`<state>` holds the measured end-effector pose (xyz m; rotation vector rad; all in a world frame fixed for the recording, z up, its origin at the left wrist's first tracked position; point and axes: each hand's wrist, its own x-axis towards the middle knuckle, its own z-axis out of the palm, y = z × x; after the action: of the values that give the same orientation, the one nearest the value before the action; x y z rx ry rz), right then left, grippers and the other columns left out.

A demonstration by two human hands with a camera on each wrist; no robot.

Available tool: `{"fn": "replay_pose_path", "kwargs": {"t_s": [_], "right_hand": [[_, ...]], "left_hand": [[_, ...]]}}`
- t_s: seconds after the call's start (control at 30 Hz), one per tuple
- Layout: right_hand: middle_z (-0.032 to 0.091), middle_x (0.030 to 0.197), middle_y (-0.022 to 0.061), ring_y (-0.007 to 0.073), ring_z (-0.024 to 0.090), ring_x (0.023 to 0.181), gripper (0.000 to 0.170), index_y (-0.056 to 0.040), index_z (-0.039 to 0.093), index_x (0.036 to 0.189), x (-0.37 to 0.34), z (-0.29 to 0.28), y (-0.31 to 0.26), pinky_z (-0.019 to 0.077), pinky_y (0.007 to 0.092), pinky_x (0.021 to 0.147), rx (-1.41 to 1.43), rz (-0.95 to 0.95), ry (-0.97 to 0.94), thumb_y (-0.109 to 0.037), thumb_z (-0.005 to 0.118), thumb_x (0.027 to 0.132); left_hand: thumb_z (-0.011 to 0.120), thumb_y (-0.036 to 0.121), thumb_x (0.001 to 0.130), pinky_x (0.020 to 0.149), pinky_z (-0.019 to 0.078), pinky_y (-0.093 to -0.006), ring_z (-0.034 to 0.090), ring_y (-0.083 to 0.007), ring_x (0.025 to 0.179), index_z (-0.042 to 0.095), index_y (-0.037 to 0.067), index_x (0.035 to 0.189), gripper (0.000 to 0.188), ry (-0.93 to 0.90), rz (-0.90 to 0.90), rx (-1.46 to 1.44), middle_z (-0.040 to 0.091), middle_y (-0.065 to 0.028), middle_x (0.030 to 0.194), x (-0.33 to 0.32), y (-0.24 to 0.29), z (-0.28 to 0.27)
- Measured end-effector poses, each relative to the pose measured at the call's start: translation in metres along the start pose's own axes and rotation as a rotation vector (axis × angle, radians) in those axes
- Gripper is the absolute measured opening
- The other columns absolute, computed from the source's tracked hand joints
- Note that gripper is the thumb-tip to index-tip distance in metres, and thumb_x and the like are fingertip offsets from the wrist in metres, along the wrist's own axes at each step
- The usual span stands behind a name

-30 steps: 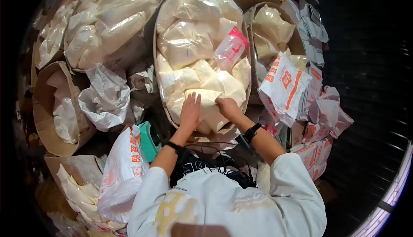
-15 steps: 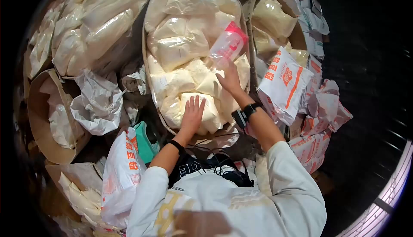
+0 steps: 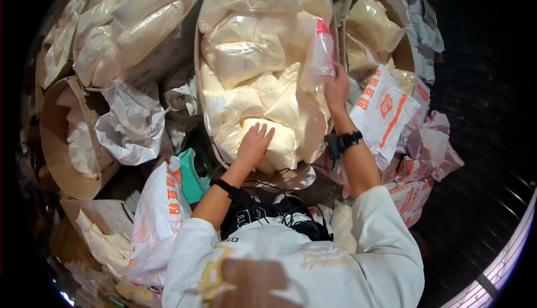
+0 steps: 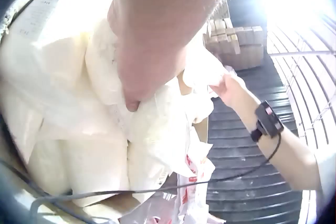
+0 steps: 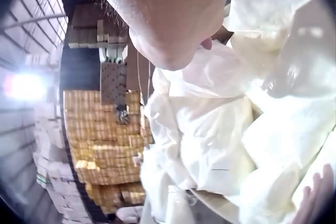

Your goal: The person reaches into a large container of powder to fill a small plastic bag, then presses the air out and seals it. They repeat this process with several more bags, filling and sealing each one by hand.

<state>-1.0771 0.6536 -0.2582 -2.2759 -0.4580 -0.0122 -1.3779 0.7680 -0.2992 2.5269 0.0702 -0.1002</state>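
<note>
Bags of cream-coloured powder fill a large oval carton (image 3: 198, 73) in the head view. My left hand (image 3: 257, 144) rests with fingers spread on a powder bag (image 3: 279, 147) at the carton's near end. At the carton's right side, my right hand (image 3: 337, 87) has its fingers at the lower end of a clear plastic bag (image 3: 319, 56) with a pink end, gripping it. In the left wrist view my left hand (image 4: 152, 61) lies over the bags, and my right hand (image 4: 227, 88) holds pale plastic. The right wrist view hides most of my right hand's fingers.
More cartons of powder bags (image 3: 142, 28) stand at the upper left and right (image 3: 372, 25). White bags with orange print (image 3: 386, 109) lie at the right, another (image 3: 159, 218) at the lower left beside a green container (image 3: 193, 178). A black cable (image 4: 157, 188) crosses the left wrist view.
My right hand has moved from the near powder bags up and right to the pink-ended bag, which now stands more upright, closer to the carton's right edge. My left hand stays on its bag.
</note>
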Motion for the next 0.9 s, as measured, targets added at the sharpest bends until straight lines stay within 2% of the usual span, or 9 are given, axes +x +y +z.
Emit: {"fn": "replay_pose_path", "kwargs": {"t_s": [0.17, 0.27, 0.37, 0.47, 0.5, 0.6, 0.77, 0.87, 0.9], "right_hand": [[0.067, 0.095, 0.01, 0.0191, 0.069, 0.081, 0.026, 0.0006, 0.055, 0.119, -0.008, -0.051, 0.003, 0.057, 0.0321, 0.065, 0.654, 0.53, -0.021, -0.014, 0.049, 0.098], [0.067, 0.094, 0.0086, 0.0169, 0.067, 0.073, 0.022, 0.0005, 0.056, 0.111, -0.025, -0.052, 0.022, 0.0573, 0.0311, 0.066, 0.768, 0.817, -0.161, -0.013, 0.043, 0.1], [0.065, 0.095, 0.011, 0.0177, 0.067, 0.078, 0.016, 0.0012, 0.053, 0.108, -0.049, -0.049, 0.023, 0.0574, 0.0313, 0.066, 0.579, 0.883, -0.239, -0.005, 0.046, 0.094], [0.064, 0.093, 0.0136, 0.0211, 0.066, 0.082, 0.021, 0.0026, 0.051, 0.107, -0.077, -0.039, 0.042, 0.0552, 0.0314, 0.072, 0.256, 0.677, -0.051, 0.001, 0.052, 0.086], [0.064, 0.097, 0.0151, 0.0237, 0.065, 0.084, 0.028, 0.0037, 0.05, 0.106, -0.084, -0.04, 0.046, 0.0517, 0.0308, 0.076, -0.145, 0.318, 0.036, 0.004, 0.056, 0.079], [0.063, 0.1, 0.0177, 0.027, 0.064, 0.087, 0.032, 0.0026, 0.051, 0.109, -0.097, -0.045, 0.053, 0.0508, 0.035, 0.075, -0.162, 0.3, -0.17, -0.002, 0.062, 0.079], [0.062, 0.091, 0.0068, 0.0133, 0.062, 0.073, 0.043, -0.0004, 0.05, 0.123, -0.116, -0.04, 0.02, 0.0483, 0.0265, 0.058, 0.569, 0.663, -0.087, -0.025, 0.064, 0.091], [0.062, 0.085, 0.0053, 0.0125, 0.06, 0.066, 0.038, -0.0012, 0.054, 0.116, -0.11, -0.043, 0.006, 0.0463, 0.0261, 0.055, 0.446, 0.669, -0.061, -0.03, 0.065, 0.092], [0.06, 0.078, 0.003, 0.0098, 0.055, 0.061, 0.027, -0.0022, 0.06, 0.102, -0.107, -0.045, 0.006, 0.0428, 0.0252, 0.054, 0.429, 0.623, -0.079, -0.028, 0.063, 0.094]], "left_hand": [[0.076, 0.007, 0.065, 0.099, 0.0461, -0.0423, 0.055, -0.0363, 0.117, 0.054, 0.009, 0.131, 0.07, -0.041, -0.005, -0.039, 0.058, -0.0152, 0.127, 0.008, -0.002, -0.015], [0.076, 0.007, 0.065, 0.096, 0.048, -0.0414, 0.054, -0.0363, 0.118, 0.054, 0.01, 0.131, 0.07, -0.046, -0.008, -0.042, 0.058, -0.0143, 0.128, 0.007, -0.002, -0.014], [0.075, 0.006, 0.064, 0.087, 0.0509, -0.0412, 0.059, -0.033, 0.104, 0.06, 0.009, 0.122, 0.059, -0.043, -0.017, -0.093, 0.063, -0.0111, 0.114, 0.014, -0.005, -0.018], [0.073, 0.005, 0.064, 0.081, 0.0525, -0.0411, 0.062, -0.0317, 0.097, 0.062, 0.009, 0.116, 0.053, 0.035, -0.011, -0.12, 0.066, -0.0087, 0.107, 0.013, -0.01, -0.013], [0.073, 0.004, 0.064, 0.08, 0.0529, -0.041, 0.062, -0.0315, 0.096, 0.062, 0.009, 0.115, 0.052, 0.065, -0.003, -0.119, 0.067, -0.008, 0.106, 0.013, -0.008, -0.015], [0.074, 0.003, 0.063, 0.093, 0.0494, -0.0409, 0.059, -0.034, 0.115, 0.061, 0.014, 0.124, 0.064, -0.117, -0.146, -0.208, 0.063, -0.0124, 0.122, 0.015, -0.002, -0.022], [0.073, 0.003, 0.065, 0.105, 0.0396, -0.0431, 0.048, -0.0341, 0.127, 0.051, 0.014, 0.136, 0.075, 0.035, -0.031, -0.058, 0.053, -0.0139, 0.135, -0.002, 0.011, -0.018], [0.072, 0.005, 0.068, 0.112, 0.0304, -0.0454, 0.038, -0.0326, 0.136, 0.039, 0.016, 0.146, 0.085, -0.002, -0.043, 0.018, 0.042, -0.0138, 0.146, -0.009, 0.019, -0.017], [0.071, 0.006, 0.069, 0.113, 0.0297, -0.0459, 0.037, -0.0325, 0.137, 0.037, 0.016, 0.147, 0.086, -0.006, -0.049, 0.042, 0.041, -0.014, 0.147, -0.011, 0.021, -0.015]]}}
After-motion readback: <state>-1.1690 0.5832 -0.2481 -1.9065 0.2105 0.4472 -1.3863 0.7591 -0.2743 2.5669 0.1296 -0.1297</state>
